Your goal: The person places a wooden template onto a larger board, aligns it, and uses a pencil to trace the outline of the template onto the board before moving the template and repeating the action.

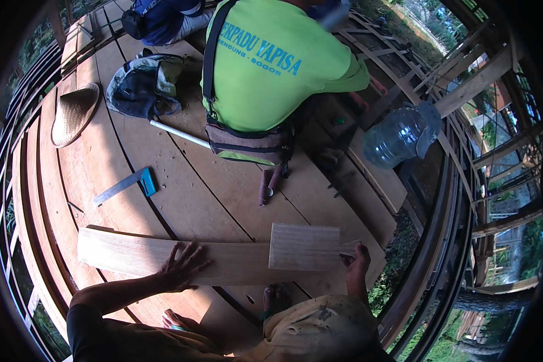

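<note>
A long pale plank (pixel 223 259) lies crosswise in front of me, above my feet. My left hand (pixel 183 265) rests on it with fingers spread, holding nothing. Over the plank's right part sits a short rectangular piece of wood (pixel 303 246) with a narrow tongue at its right end. My right hand (pixel 357 260) has its fingers closed around that tongue. Whether the short piece lies flat on the plank or is held slightly above it, I cannot tell.
A try square (pixel 125 186) with a teal handle lies on the board floor. Beyond are a woven conical hat (pixel 75 114), a backpack (pixel 142 85), a crouching person in a green shirt (pixel 265 66) and another in dark blue (pixel 166 21). A water jug (pixel 398 136) stands right, near the platform edge.
</note>
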`<state>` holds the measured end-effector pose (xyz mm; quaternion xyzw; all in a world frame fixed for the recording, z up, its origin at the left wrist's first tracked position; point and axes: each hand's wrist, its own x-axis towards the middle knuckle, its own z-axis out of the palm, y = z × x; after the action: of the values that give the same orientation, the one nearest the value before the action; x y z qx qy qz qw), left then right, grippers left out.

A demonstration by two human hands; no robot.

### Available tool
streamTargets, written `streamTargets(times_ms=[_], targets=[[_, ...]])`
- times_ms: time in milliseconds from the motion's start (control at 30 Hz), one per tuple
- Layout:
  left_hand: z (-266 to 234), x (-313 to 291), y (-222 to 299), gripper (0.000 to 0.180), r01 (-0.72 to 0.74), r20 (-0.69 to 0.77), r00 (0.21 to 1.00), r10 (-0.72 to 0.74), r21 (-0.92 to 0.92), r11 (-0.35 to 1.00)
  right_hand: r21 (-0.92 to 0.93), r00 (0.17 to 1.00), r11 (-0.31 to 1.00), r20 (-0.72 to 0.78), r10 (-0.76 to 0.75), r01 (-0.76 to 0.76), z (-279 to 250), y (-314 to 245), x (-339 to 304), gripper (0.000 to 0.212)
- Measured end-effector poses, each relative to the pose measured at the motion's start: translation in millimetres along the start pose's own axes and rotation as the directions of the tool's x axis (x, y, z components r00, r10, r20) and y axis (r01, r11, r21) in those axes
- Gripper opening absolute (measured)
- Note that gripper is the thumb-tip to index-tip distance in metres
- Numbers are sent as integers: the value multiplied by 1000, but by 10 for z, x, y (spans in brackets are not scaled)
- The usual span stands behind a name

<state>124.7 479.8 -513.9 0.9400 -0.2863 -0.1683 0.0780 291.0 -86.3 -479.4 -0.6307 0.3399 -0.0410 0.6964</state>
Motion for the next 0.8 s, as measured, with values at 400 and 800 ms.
streamTargets(times_ms=[400, 800], targets=[[-98, -102, -101, 106, -20, -5, 1000, 21, 104, 994, -65, 975, 990, 174, 135, -125, 206, 736, 52, 23], [-181, -39, -180, 111, -12, 118, 993, 4, 73, 997, -546, 948, 796, 298, -108, 262, 229, 947, 107, 36]])
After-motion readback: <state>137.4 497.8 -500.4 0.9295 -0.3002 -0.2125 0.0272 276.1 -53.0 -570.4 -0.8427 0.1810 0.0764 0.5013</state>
